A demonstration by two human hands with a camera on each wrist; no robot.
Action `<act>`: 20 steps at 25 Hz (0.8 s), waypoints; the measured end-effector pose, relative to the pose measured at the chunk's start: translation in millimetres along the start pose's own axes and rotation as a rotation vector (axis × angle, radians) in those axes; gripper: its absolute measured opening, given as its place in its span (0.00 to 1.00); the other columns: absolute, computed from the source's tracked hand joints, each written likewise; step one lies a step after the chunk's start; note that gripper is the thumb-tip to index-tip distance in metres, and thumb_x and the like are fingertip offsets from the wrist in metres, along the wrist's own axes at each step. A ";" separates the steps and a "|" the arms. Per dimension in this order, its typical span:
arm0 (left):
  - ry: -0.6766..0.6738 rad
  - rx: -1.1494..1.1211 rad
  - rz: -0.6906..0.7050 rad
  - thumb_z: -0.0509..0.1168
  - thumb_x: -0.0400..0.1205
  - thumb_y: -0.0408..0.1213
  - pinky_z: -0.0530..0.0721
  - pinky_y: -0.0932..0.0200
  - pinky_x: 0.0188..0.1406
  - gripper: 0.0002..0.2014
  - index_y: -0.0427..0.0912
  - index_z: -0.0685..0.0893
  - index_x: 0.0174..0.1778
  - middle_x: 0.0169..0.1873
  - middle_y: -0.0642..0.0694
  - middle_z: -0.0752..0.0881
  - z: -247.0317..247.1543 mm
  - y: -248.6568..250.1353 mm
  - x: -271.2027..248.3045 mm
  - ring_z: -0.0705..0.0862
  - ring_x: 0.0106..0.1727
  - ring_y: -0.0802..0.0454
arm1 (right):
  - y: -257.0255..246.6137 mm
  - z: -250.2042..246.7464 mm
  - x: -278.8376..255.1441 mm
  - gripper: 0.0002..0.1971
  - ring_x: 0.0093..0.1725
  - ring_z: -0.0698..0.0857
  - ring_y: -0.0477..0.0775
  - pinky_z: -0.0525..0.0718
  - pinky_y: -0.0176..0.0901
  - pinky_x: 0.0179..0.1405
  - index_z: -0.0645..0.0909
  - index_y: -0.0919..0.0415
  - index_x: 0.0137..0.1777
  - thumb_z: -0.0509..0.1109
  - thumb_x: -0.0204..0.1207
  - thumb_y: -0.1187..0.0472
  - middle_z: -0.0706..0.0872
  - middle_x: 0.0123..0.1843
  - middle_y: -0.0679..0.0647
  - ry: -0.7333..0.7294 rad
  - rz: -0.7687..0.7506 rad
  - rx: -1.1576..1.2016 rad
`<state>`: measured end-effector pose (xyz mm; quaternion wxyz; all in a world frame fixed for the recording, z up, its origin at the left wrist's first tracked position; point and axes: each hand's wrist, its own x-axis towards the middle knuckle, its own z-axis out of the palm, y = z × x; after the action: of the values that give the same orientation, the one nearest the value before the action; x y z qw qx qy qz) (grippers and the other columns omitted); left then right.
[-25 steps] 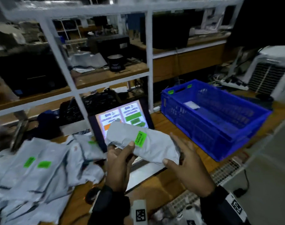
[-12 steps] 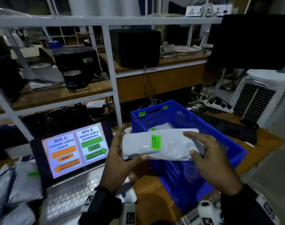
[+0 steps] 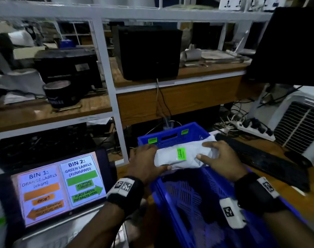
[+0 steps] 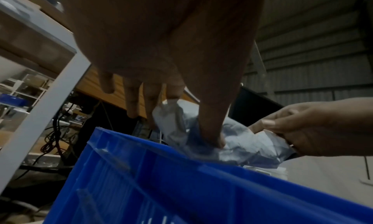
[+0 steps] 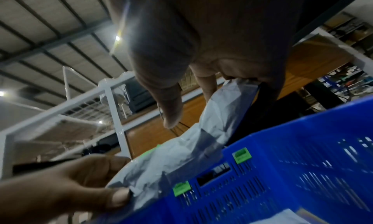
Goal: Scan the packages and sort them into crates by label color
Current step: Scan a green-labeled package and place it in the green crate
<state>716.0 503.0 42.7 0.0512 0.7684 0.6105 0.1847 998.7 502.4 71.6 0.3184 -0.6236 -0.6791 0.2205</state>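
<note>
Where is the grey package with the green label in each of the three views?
Head: grey package centre, held at both ends above the blue crate, label up.
Left wrist: centre right, crumpled under the left hand, above the crate rim.
Right wrist: centre, running diagonally from the right hand down to the left hand's grip.
Shared landmark: the blue crate's wall.

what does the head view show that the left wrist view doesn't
Only the head view shows the green label on the grey package, the laptop screen with its BIN 1 orange and BIN 2 green panels, and the black keyboard. Only the left wrist view shows the package's crumpled underside, with the left hand's thumb pressed into it. Both show the left hand and right hand holding the package over the blue crate.
</note>
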 end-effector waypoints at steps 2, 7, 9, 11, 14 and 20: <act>-0.123 0.110 -0.054 0.70 0.75 0.73 0.69 0.43 0.65 0.33 0.52 0.81 0.65 0.63 0.46 0.84 4.7 -1.1 17.5 0.78 0.70 0.40 | 16.1 16.1 22.9 0.30 0.64 0.82 0.60 0.74 0.43 0.58 0.86 0.57 0.69 0.86 0.69 0.46 0.80 0.62 0.57 -0.056 -0.003 -0.041; -0.233 0.151 -0.184 0.64 0.82 0.71 0.54 0.33 0.86 0.40 0.47 0.70 0.83 0.83 0.40 0.75 25.5 -3.9 36.1 0.70 0.84 0.40 | 29.1 51.5 51.8 0.47 0.82 0.66 0.70 0.68 0.60 0.75 0.73 0.50 0.82 0.77 0.67 0.27 0.67 0.81 0.66 -0.114 -0.066 -0.420; -0.238 0.172 -0.219 0.62 0.84 0.70 0.48 0.32 0.88 0.40 0.46 0.68 0.86 0.88 0.39 0.67 32.1 -1.1 37.1 0.61 0.90 0.42 | 24.5 62.7 56.9 0.48 0.86 0.57 0.74 0.57 0.66 0.76 0.71 0.43 0.83 0.72 0.63 0.22 0.61 0.87 0.66 -0.068 -0.222 -0.568; -0.239 0.137 -0.249 0.62 0.85 0.68 0.42 0.31 0.89 0.39 0.47 0.66 0.87 0.90 0.40 0.62 37.0 3.2 37.5 0.53 0.93 0.45 | 18.9 70.2 63.1 0.47 0.87 0.53 0.75 0.54 0.67 0.75 0.64 0.39 0.86 0.70 0.69 0.24 0.57 0.91 0.62 -0.112 -0.392 -0.639; -0.189 0.123 -0.278 0.65 0.84 0.67 0.43 0.30 0.89 0.37 0.50 0.69 0.84 0.89 0.41 0.64 48.5 4.5 35.6 0.50 0.93 0.47 | 17.8 84.2 78.1 0.40 0.86 0.56 0.63 0.60 0.57 0.75 0.54 0.40 0.91 0.67 0.82 0.36 0.58 0.91 0.48 -0.387 -0.477 -0.585; -0.169 0.148 -0.303 0.65 0.89 0.52 0.44 0.29 0.89 0.38 0.50 0.55 0.93 0.94 0.48 0.51 53.6 6.9 36.4 0.44 0.94 0.49 | 36.9 123.7 105.4 0.31 0.74 0.73 0.63 0.73 0.54 0.71 0.69 0.53 0.85 0.71 0.84 0.51 0.78 0.76 0.56 -0.472 -0.489 -0.524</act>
<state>747.7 544.0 3.2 0.0729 0.6822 0.7247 0.0644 935.2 623.1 -24.1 0.0282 -0.4364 -0.8943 0.0953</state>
